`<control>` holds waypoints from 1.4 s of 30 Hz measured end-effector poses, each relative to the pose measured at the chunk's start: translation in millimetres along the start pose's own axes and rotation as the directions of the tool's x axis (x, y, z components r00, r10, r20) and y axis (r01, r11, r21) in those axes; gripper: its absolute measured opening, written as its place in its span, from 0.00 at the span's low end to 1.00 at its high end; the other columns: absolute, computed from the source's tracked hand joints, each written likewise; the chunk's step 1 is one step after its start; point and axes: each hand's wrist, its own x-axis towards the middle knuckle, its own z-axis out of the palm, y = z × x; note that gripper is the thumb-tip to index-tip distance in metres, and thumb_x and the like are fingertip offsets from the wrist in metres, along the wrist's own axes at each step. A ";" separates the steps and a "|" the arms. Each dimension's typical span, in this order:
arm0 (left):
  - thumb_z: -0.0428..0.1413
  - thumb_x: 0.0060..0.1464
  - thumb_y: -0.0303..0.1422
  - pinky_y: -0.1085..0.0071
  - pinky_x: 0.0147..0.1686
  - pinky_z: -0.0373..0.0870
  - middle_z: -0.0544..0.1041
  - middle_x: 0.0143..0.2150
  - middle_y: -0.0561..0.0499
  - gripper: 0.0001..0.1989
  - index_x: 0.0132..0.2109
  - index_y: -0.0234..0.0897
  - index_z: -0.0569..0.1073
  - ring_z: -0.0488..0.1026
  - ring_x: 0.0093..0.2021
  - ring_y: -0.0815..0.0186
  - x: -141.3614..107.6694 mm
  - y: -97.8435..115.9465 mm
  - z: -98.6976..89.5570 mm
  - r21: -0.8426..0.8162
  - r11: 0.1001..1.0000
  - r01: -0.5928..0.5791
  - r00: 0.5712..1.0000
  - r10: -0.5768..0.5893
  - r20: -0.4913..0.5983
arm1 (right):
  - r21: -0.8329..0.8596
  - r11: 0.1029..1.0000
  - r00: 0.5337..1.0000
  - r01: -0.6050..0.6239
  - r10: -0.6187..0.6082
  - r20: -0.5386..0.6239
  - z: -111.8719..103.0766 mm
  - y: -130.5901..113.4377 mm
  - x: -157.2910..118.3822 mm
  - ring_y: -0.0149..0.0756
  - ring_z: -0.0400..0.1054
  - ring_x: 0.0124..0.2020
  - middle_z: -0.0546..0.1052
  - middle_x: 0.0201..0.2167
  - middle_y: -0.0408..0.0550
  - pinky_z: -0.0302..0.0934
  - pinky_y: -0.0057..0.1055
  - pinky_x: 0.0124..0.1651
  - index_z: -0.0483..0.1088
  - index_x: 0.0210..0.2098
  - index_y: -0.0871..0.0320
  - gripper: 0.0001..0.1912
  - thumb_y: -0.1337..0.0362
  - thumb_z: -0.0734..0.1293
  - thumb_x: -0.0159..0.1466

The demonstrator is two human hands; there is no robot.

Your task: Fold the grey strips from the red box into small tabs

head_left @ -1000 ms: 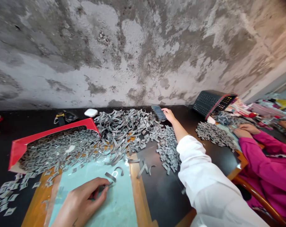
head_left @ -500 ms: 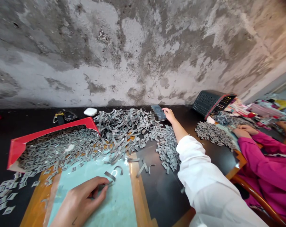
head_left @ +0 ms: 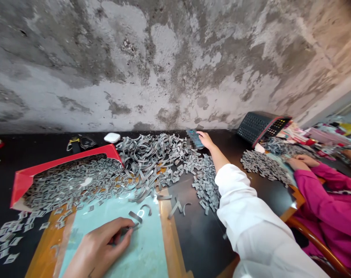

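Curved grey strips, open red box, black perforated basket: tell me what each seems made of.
Curved grey strips: perhaps fabric or rubber; matte, bent into arcs.
Open red box: probably cardboard, smooth-coated, with a paler inner face.
Black perforated basket: likely moulded plastic, dull sheen, judging by regular holes.

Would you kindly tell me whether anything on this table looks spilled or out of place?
Yes: small grey flat pieces lie strewn across the black tabletop at the left, outside the red open-sided box. The black perforated plastic basket at the right also looks tipped onto its side.
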 end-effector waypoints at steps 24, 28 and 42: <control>0.53 0.55 0.43 0.83 0.25 0.65 0.75 0.28 0.59 0.12 0.40 0.44 0.76 0.71 0.24 0.74 5.8 -5.7 -8.2 0.103 0.988 -0.114 0.991 0.106 0.076 | 0.077 0.993 0.984 -0.091 0.078 0.161 -0.6 -1.1 22.7 0.43 0.69 0.47 0.70 0.54 0.54 0.62 0.43 0.55 0.59 0.62 0.55 0.29 0.63 0.61 0.62; 0.53 0.55 0.43 0.83 0.25 0.66 0.76 0.28 0.58 0.12 0.41 0.44 0.75 0.71 0.24 0.73 4.9 -9.7 -6.8 0.113 0.986 -0.119 0.991 0.112 0.070 | 0.185 0.981 0.940 -0.056 -0.010 0.342 -20.2 4.0 10.2 0.45 0.64 0.56 0.62 0.62 0.59 0.60 0.43 0.57 0.48 0.67 0.55 0.44 0.61 0.70 0.56; 0.52 0.55 0.45 0.83 0.25 0.67 0.77 0.28 0.55 0.14 0.40 0.43 0.77 0.72 0.24 0.71 7.2 -6.6 -8.2 0.104 0.987 -0.123 0.991 0.116 0.066 | 0.190 0.981 0.908 -0.040 -0.044 0.417 -35.0 21.4 11.0 0.39 0.67 0.51 0.67 0.58 0.55 0.61 0.43 0.56 0.48 0.67 0.53 0.38 0.69 0.63 0.59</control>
